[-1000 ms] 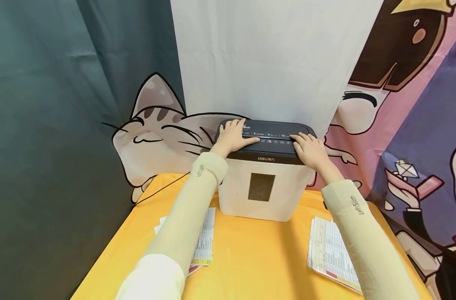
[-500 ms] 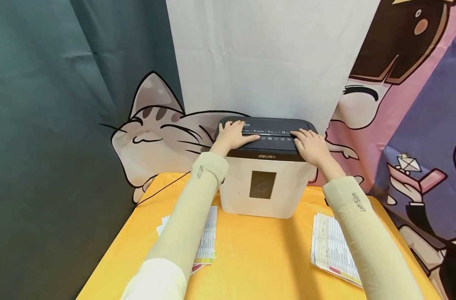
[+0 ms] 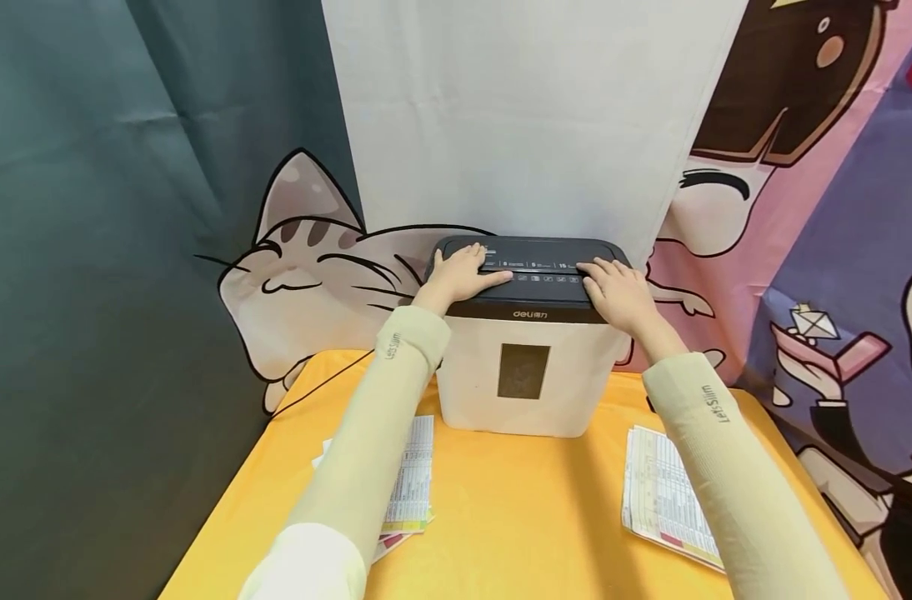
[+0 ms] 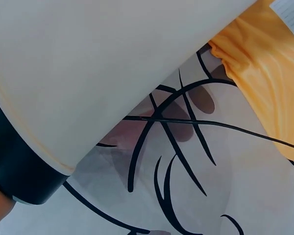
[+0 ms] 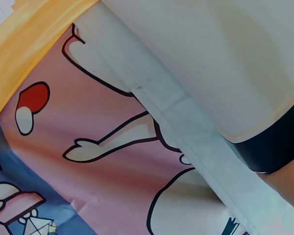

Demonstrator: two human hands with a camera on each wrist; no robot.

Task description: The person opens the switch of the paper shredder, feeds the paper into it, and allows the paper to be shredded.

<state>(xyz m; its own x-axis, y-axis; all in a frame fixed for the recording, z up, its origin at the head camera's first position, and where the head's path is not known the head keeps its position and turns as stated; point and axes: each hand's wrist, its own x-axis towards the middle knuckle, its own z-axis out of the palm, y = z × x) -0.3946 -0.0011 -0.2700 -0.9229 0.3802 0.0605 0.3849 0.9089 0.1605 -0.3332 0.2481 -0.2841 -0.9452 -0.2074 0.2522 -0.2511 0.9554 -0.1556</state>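
Note:
A paper shredder (image 3: pixel 471 375) stands upright at the back of the table, with a white bin, a small dark window and a black top marked "deli". My left hand (image 3: pixel 456 275) rests on the left end of that top, thumb stretched along the slot. On the right end lies my right hand (image 3: pixel 619 293), its fingers extended over the black surface. The left wrist view shows the shredder's white side and black lid (image 4: pixel 24 161), with only a sliver of the hand at the edge. Much the same side shows in the right wrist view, next to the lid's black rim (image 5: pixel 274 147).
Printed sheets (image 3: pixel 414 475) lie partly under my left forearm. A stack of printed papers (image 3: pixel 662 492) lies on the right, partly behind my right sleeve. A black cord (image 3: pixel 321 385) crosses the yellow tablecloth (image 3: pixel 501 517) at left. Cartoon-printed curtains (image 3: pixel 516 125) hang behind.
Both hands stay in place on the shredder's top. The head view shifts slightly; otherwise nothing visibly moves.

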